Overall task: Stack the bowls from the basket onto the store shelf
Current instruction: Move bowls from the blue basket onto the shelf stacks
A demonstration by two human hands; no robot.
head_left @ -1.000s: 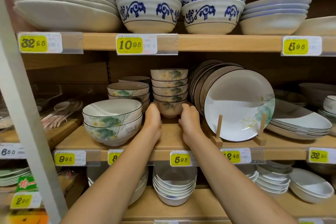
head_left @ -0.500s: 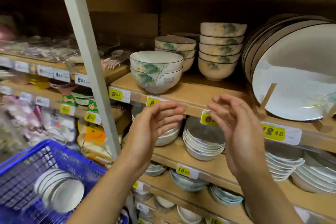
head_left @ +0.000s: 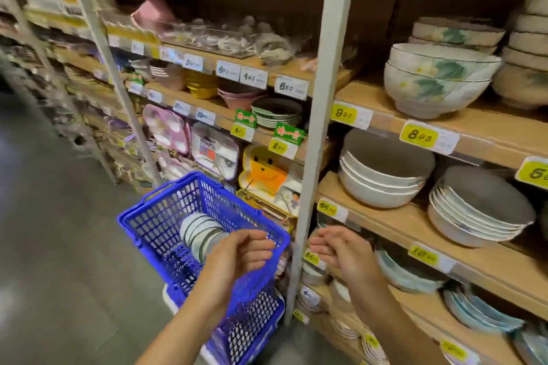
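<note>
The blue basket (head_left: 154, 222) sits low beside the shelving, raised on something pale that I cannot make out. That probably puts its load within easy reach. Inside it, toward the far side, a nested row of bowls (head_left: 197, 231) lies tipped on edge with the rims facing the near corner, so they can be scooped up together and not one at a time.

Both hands hold nothing. The left hand (head_left: 237, 258) hovers over the basket's near right rim with its fingers loosely curled and its palm turned inward. The right hand (head_left: 344, 255) is just right of the basket, in front of the pale upright post (head_left: 323, 115). It is equally relaxed, and its palm faces the left one (a cupping pose, which would suit taking a stack from both sides).

The wooden shelf (head_left: 486, 124) lies up and to the right of the basket. It already carries two nested floral bowls (head_left: 436, 83) near its front edge, with more stacks behind them.

The step in hand looks like reaching for the next batch. Several bowls are not yet shelved.
</note>
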